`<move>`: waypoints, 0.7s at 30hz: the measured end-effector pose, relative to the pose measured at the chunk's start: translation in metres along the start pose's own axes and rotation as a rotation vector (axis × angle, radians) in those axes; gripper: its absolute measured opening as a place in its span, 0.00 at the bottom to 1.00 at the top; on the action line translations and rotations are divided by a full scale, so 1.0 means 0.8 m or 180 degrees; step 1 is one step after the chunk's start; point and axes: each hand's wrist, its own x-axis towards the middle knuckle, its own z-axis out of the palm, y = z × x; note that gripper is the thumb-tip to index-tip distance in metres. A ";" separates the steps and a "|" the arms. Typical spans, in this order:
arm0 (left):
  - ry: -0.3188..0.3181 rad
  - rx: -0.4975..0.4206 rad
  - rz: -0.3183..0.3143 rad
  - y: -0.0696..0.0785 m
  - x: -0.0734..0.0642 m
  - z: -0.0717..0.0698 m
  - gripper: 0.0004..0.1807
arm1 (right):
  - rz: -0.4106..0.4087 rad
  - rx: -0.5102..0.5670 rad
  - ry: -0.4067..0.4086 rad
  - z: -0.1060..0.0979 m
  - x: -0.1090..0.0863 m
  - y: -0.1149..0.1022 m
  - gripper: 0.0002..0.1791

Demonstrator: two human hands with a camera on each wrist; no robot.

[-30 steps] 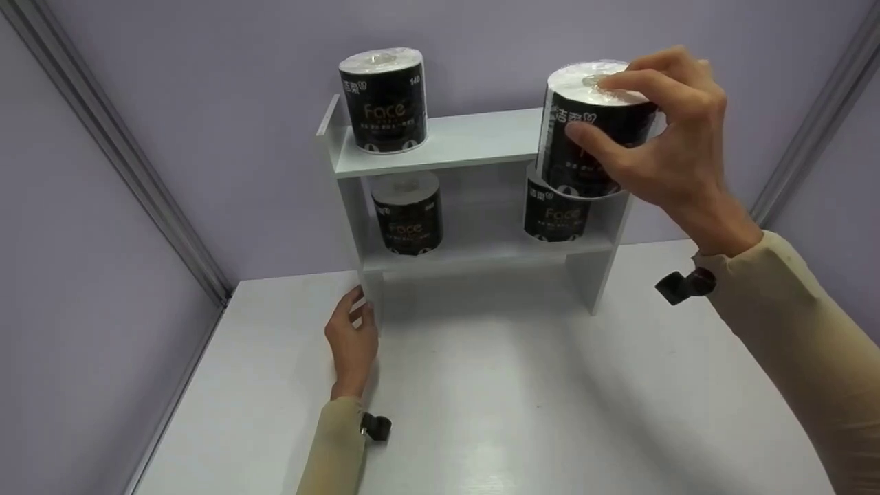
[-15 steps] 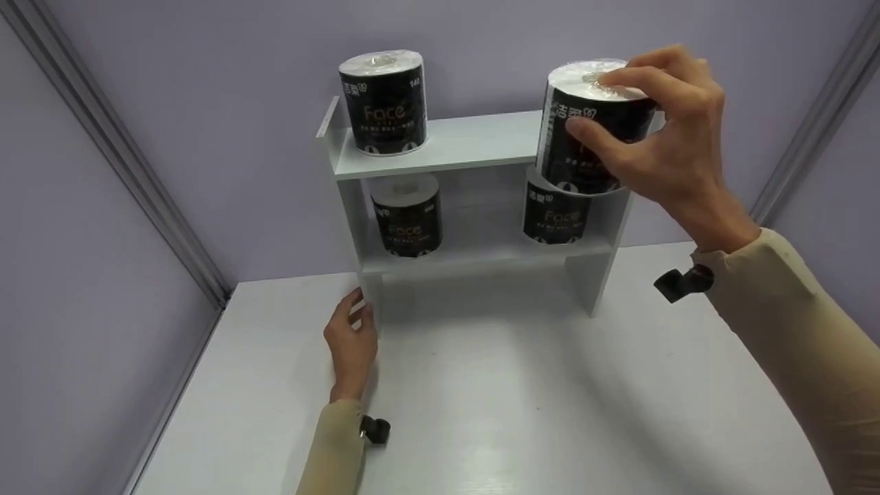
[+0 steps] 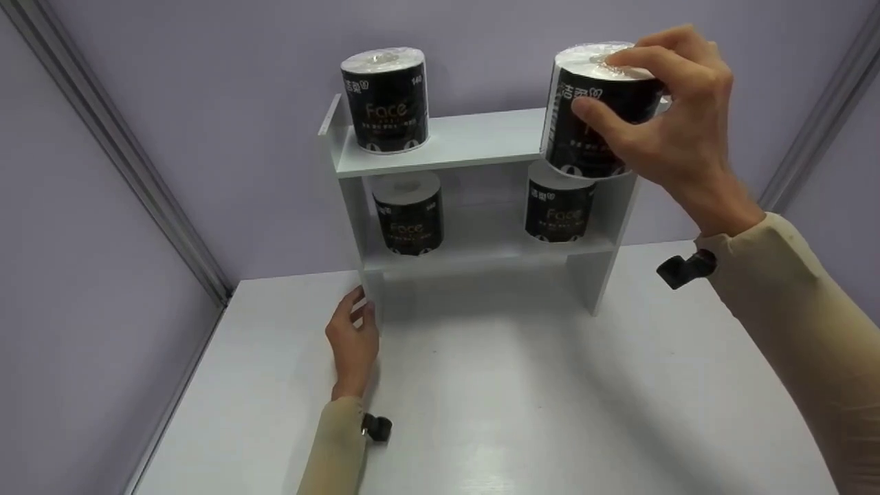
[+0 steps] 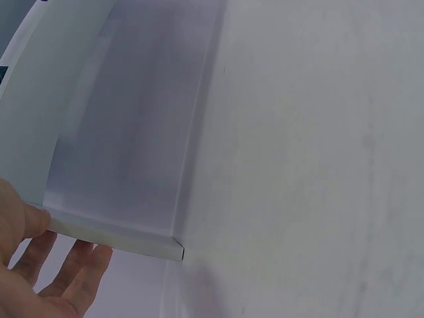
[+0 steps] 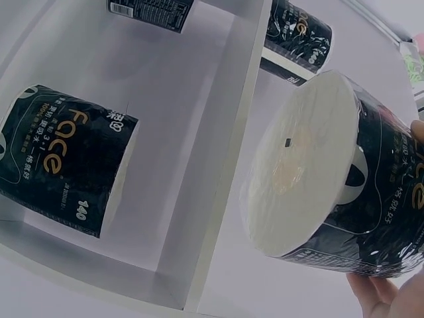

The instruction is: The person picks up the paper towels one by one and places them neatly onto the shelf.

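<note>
My right hand grips a plastic-wrapped toilet roll with a black "Face" label, thumb on its front and fingers on its top. The roll is raised at the right end of a white two-tier shelf. In the right wrist view, the bare white underside of the held roll faces the camera beside the shelf edge. Low on the left, my left hand pinches the shelf's side panel, thumb inside and fingers outside.
Another roll stands on the top tier at left. Two more, a left roll and a right roll, stand on the lower tier. The shelf rests on a white table against a pale wall.
My right hand and the roll it holds have risen slightly and moved a little right, showing more of the roll below. My left hand stays at the side panel.
</note>
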 end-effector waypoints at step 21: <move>0.0015 0.0016 0.0015 -0.001 -0.002 0.000 0.21 | -0.0055 -0.0153 -0.0088 0.013 0.013 0.024 0.26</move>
